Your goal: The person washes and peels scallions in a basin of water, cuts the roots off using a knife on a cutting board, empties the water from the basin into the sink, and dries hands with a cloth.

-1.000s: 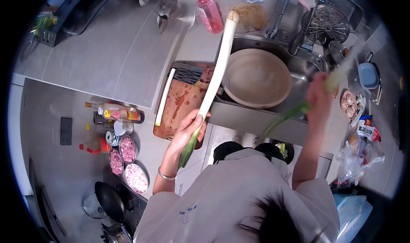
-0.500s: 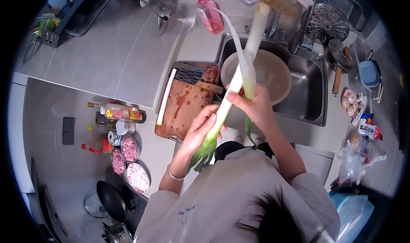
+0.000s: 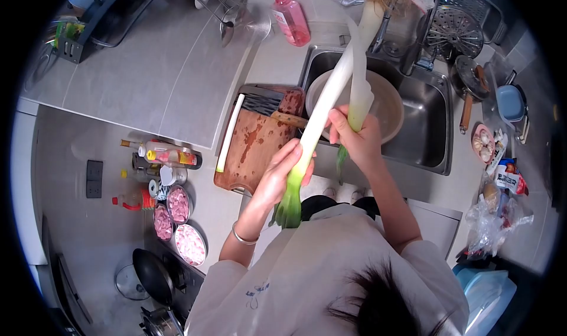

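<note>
My left hand (image 3: 283,173) is wrapped round the lower green part of a long leek (image 3: 332,102), whose root end reaches up over the sink's back edge. My right hand (image 3: 357,136) is closed on a peeled leek layer (image 3: 359,93), its pale end up and its green tip hanging below the hand. Beneath them a large round basin (image 3: 387,114) stands in the sink (image 3: 430,120). To the left, a wooden cutting board (image 3: 251,147) bears a knife (image 3: 263,102) and a thin white leek stalk (image 3: 229,136).
A pink bottle (image 3: 291,20) stands behind the board. Bowls of cut meat (image 3: 190,244) and several bottles (image 3: 174,157) are at the left, near a black wok (image 3: 152,276). At the right are a lidded pan (image 3: 468,79), garlic (image 3: 483,144) and plastic bags (image 3: 490,226).
My right hand has come in from the right with the peeled layer and is now beside the leek. The leek's root end has swung right, over the sink.
</note>
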Demonstrator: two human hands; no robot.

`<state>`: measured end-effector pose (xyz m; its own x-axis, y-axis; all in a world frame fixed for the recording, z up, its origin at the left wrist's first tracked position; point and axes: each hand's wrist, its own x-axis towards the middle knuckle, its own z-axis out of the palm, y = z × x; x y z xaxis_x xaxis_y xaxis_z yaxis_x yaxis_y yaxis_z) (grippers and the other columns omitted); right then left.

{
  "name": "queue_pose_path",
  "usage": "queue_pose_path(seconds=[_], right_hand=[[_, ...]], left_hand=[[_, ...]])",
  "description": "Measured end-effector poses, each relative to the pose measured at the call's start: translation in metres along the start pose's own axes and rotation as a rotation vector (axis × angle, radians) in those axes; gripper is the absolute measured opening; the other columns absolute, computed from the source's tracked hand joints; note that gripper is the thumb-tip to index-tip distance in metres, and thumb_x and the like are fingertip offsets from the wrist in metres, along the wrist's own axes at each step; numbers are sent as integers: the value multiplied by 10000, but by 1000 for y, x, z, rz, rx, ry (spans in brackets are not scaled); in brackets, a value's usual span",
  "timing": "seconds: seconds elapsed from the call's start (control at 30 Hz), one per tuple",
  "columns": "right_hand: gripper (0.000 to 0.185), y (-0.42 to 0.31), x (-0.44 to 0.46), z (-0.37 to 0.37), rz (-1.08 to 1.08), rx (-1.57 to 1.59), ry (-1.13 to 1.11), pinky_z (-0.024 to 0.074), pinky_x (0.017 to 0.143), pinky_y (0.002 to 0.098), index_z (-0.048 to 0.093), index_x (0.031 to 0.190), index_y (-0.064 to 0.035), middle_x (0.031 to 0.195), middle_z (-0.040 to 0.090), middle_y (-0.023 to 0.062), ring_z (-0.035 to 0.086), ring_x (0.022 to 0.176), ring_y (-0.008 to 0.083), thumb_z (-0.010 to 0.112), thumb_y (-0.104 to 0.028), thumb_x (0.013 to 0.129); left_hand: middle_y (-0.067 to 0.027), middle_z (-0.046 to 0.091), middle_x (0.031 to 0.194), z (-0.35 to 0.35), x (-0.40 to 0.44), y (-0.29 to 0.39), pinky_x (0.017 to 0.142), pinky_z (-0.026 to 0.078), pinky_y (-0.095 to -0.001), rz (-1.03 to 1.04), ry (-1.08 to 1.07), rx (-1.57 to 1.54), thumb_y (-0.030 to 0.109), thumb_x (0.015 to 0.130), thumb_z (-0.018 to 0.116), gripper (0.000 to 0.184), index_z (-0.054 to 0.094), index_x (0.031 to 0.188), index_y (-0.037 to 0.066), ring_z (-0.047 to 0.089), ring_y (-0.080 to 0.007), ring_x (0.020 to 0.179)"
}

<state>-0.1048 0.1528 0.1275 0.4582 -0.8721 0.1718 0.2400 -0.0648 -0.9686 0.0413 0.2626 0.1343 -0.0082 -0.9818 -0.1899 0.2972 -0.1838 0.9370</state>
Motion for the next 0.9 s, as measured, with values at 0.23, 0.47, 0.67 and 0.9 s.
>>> queue_pose_path(seconds=[0.23, 0.47, 0.67, 0.9], right_hand=[[231, -6, 0, 0, -103, 170, 222, 263, 355, 161, 593, 1016, 14, 809, 624, 74, 454, 463, 21, 546, -182, 904], [199, -7, -3, -1, -32, 105, 239, 253, 366, 154, 618, 1012, 10, 706, 617, 37, 485, 491, 23, 584, -131, 875], [216, 1, -5, 1, -44, 82, 259, 430, 488, 186, 629, 1001, 40, 771, 656, 60, 567, 571, 56, 607, -106, 845], [216, 7, -4, -6, 14, -26, 230, 467, 500, 198, 629, 975, 43, 744, 657, 72, 608, 573, 84, 604, -101, 816]], left_hand=[[3, 468, 637, -1, -4, -10, 462, 353, -185, 94, 112, 296, 174, 942, 466, 180, 479, 1027, 16, 440, -53, 502], [7, 532, 705, 2, -10, -21, 474, 398, -208, 204, 309, 511, 129, 870, 599, 270, 520, 1117, 50, 489, -46, 555], [-143, 647, 895, -1, -7, -19, 596, 500, -298, 580, 509, 997, 107, 802, 665, 250, 583, 1027, 33, 637, -192, 683], [-133, 626, 866, -3, -11, -21, 625, 482, -309, 537, 510, 1048, 101, 799, 664, 240, 587, 1011, 20, 618, -220, 709]])
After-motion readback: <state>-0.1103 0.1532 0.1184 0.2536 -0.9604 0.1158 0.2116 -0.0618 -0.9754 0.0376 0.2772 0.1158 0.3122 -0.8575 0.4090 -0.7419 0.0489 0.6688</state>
